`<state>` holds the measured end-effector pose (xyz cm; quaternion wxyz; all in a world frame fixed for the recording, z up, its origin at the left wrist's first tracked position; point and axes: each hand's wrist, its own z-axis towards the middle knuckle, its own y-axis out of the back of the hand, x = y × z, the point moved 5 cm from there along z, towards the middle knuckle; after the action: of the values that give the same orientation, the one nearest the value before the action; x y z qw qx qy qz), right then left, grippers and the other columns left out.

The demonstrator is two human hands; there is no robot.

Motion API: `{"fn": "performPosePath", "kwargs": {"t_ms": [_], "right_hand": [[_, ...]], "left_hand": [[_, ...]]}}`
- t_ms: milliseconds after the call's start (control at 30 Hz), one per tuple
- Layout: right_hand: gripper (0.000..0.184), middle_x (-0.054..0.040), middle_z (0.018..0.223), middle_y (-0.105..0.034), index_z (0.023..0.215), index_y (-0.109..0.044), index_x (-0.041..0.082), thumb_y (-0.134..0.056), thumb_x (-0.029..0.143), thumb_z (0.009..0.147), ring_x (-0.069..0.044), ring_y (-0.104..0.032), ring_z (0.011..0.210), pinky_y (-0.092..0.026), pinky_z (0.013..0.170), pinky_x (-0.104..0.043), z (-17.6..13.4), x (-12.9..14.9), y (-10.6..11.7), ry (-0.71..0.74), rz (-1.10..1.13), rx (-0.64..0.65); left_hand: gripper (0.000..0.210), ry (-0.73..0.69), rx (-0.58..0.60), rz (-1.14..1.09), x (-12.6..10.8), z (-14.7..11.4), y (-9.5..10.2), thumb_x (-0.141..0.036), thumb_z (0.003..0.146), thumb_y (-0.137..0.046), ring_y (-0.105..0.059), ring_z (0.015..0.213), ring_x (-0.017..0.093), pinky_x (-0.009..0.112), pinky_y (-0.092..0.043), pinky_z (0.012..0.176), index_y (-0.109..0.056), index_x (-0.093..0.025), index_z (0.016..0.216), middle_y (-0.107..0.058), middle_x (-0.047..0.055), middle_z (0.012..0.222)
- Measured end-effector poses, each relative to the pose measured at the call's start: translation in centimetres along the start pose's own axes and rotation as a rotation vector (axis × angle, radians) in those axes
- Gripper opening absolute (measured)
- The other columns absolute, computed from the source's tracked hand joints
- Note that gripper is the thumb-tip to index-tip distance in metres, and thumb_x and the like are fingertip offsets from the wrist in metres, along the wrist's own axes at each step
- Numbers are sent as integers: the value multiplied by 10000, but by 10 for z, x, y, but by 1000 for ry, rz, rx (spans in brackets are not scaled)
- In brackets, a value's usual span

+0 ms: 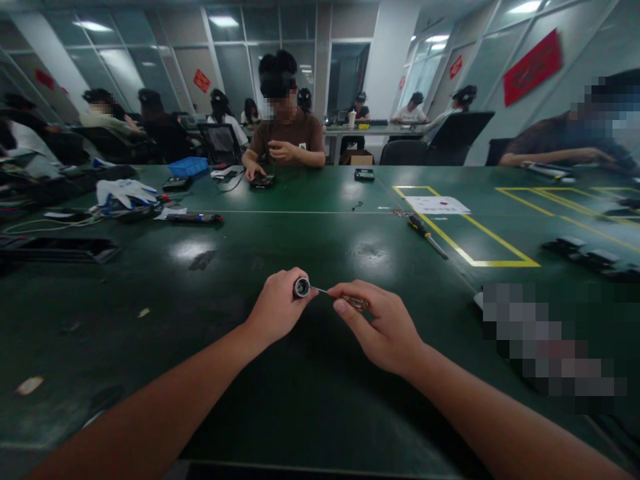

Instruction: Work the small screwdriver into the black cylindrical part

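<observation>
My left hand point(281, 303) is closed around a short dark cylinder point(301, 287) whose round, silver-rimmed open end faces me; most of its body is hidden in the palm. From the right, my right hand point(383, 323) grips a small screwdriver point(354, 302) by its clear amber handle. Its thin metal shaft points left, and the tip reaches my left fingertips beside the cylinder's rim. Whether the tip touches the cylinder I cannot tell. Both hands are above the green tabletop point(310, 407).
A yellow-and-black screwdriver point(427, 235) lies beyond my right hand, near a paper sheet point(437, 205) and yellow tape. White-and-blue gloves point(125, 195), a dark pen-like tool point(194, 218) and a blue bin point(188, 167) are at the left. Across the table, a person point(286, 133) handles a dark device.
</observation>
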<state>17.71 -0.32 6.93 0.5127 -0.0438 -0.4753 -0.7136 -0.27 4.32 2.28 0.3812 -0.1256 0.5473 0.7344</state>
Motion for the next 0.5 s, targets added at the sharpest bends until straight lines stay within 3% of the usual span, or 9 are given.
{"fn": "performPosePath", "kwargs": {"t_ms": [500], "right_hand": [[151,-25,883,-711,1074,-680,203,-560,260,1002,-152,-670,756,-497,689,-273,-2,2,3,13,-16,-12]], "left_hand": [[110,-18,-14,16,0,0,-1,-259,903,-667,-568,847,203,344,-412,771,-576,-205,871,-622,5,861]]}}
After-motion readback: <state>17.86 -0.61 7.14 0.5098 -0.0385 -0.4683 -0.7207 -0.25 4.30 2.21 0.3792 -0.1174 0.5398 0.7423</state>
